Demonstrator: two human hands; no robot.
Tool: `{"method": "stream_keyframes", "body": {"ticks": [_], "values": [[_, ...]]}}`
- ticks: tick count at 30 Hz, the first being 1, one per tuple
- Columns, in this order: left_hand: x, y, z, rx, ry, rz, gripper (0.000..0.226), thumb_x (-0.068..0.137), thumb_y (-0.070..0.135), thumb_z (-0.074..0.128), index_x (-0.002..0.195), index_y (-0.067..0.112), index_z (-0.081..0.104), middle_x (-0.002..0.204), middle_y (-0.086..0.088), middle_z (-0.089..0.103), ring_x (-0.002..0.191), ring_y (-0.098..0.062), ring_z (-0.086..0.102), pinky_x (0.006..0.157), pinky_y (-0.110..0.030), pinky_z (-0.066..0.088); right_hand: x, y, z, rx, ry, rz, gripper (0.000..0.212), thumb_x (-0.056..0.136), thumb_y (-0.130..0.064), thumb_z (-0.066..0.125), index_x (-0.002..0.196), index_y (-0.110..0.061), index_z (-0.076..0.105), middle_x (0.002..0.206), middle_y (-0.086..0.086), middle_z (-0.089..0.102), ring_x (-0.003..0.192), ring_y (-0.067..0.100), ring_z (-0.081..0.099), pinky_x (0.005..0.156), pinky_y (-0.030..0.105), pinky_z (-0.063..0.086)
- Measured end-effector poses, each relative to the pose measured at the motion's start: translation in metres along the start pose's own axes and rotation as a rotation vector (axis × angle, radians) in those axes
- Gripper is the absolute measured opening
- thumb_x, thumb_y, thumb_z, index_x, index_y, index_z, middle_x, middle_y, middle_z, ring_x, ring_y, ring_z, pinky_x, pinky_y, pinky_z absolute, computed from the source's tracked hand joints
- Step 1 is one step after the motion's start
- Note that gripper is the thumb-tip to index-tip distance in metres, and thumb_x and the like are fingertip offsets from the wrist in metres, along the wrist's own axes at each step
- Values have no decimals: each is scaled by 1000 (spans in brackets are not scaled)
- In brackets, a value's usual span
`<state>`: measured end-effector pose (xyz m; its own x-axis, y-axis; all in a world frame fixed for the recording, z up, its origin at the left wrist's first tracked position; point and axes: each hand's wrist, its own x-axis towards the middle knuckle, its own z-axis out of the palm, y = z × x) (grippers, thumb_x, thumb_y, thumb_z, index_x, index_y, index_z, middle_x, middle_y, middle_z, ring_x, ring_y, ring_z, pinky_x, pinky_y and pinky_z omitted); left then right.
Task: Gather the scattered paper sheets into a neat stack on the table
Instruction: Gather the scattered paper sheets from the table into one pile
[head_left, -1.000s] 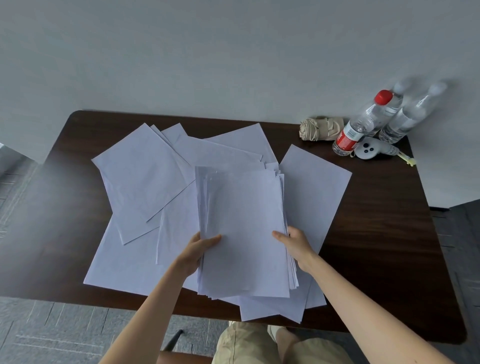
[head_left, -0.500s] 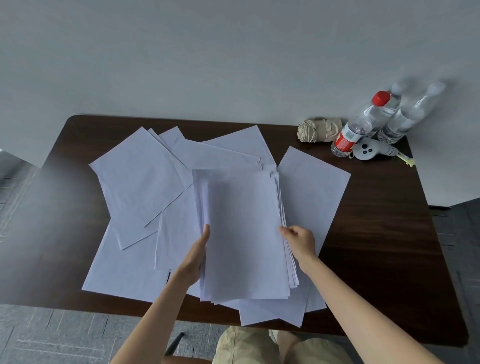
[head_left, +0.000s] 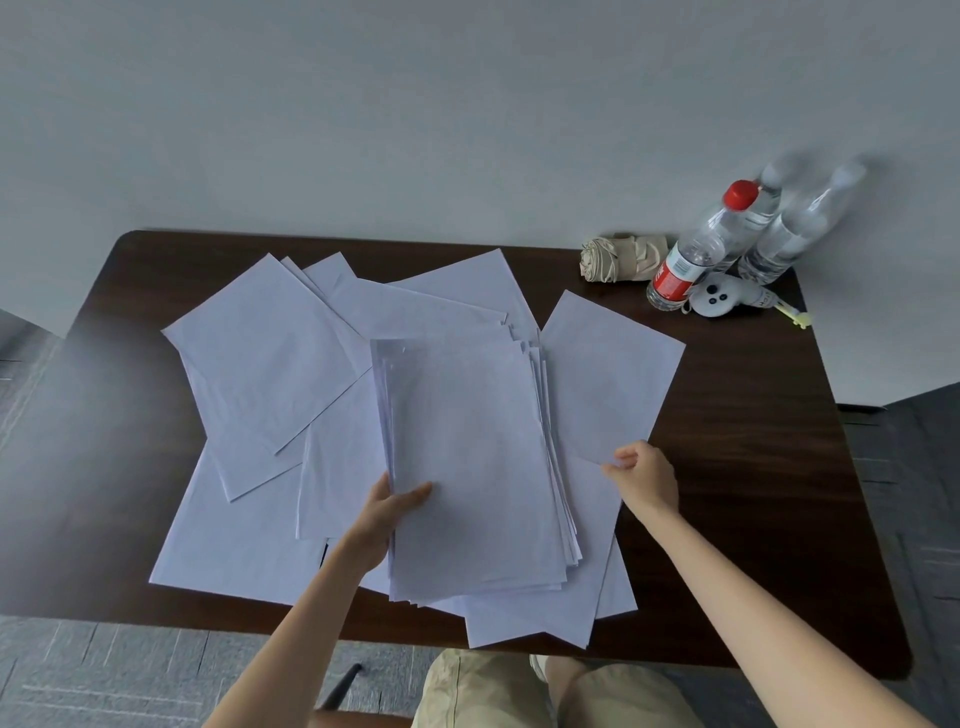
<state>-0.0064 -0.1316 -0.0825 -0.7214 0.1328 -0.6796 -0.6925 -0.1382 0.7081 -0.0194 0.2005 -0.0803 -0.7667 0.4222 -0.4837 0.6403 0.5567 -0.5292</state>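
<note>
Paper sheets (head_left: 270, 358) lie fanned across the middle of the dark table (head_left: 753, 467), some overhanging its near edge. A gathered stack (head_left: 467, 467) sits over them; the left hand (head_left: 387, 512) has its grip clasped on the stack's left side. The right hand (head_left: 647, 475) pinches a loose sheet (head_left: 608, 374) toward the right edge. Bottles (head_left: 696, 254) stand at the far right corner.

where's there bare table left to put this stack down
Widest bare patch: the table wood between the rightmost sheet and the right edge, nearer than the bottles. A narrower strip lies between the loose sheets and the left edge. The middle, under the stack, is papered over; the far right corner holds bottles, a rolled bag and a white gadget.
</note>
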Motion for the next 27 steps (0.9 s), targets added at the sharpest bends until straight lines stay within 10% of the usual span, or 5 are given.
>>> {"method": "stream_keyframes", "body": {"ticks": [7,19,27], "values": [[4,-7,5,11,97,18,29,91,4,64,118,12,58,102,-13,70,87,-28,68,80,-44,59,2,-6,-4,-164,-205,-17,40,75,-32,76,60,-13,44,81,-1,50,62,14,47,53,27,29],[-5,7,-1,-37,228,107,19,92,7,63,108,16,65,90,-3,73,79,-21,69,68,-34,59,6,-6,-12,30,-148,-213,25,89,-8,58,65,-3,52,59,4,50,55,17,45,55,28,30],[-12,32,-28,-115,269,143,46,82,16,74,125,10,60,107,-16,68,92,-33,63,90,-54,50,16,-3,-31,446,-45,82,20,89,-6,60,81,12,57,79,18,58,75,30,55,64,37,45]]}}
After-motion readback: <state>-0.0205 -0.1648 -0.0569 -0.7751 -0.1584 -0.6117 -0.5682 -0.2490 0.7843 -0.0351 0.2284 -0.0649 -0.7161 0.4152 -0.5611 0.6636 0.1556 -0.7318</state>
